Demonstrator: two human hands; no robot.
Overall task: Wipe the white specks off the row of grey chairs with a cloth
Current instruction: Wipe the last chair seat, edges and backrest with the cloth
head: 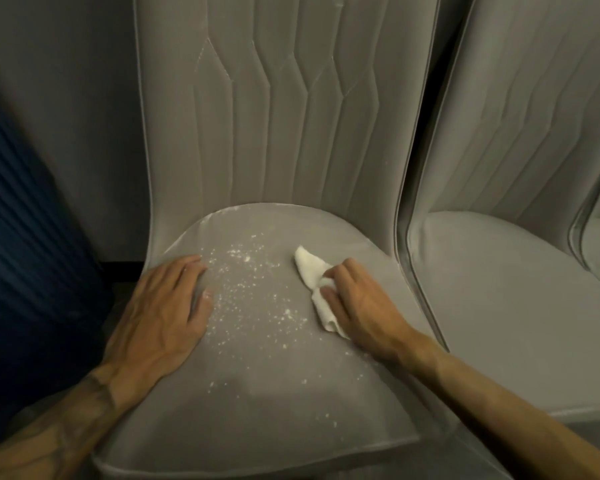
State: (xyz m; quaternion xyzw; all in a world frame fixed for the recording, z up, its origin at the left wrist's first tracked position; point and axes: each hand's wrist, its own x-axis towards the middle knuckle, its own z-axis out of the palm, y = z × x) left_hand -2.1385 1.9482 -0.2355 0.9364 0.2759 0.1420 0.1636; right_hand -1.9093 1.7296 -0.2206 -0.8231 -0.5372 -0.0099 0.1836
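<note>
though crumpled — small white cloth (309, 268)

Dim, warm-toned view. The seat (257, 393) between left hand (163, 313) and right hand (357, 299) is lit softly; left of the left hand, the scene is lost in darkness. Beyond the hands, chair edges (403, 168) are bowed by wide-angle distortion; detail is softened throughout.

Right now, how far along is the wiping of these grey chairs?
Done: the neighbouring grey padded seat looks speck-free. In hand: the right hand grips the crumpled white cloth on the near grey seat; the left hand rests flat. Left: scattered white specks between them.
</note>
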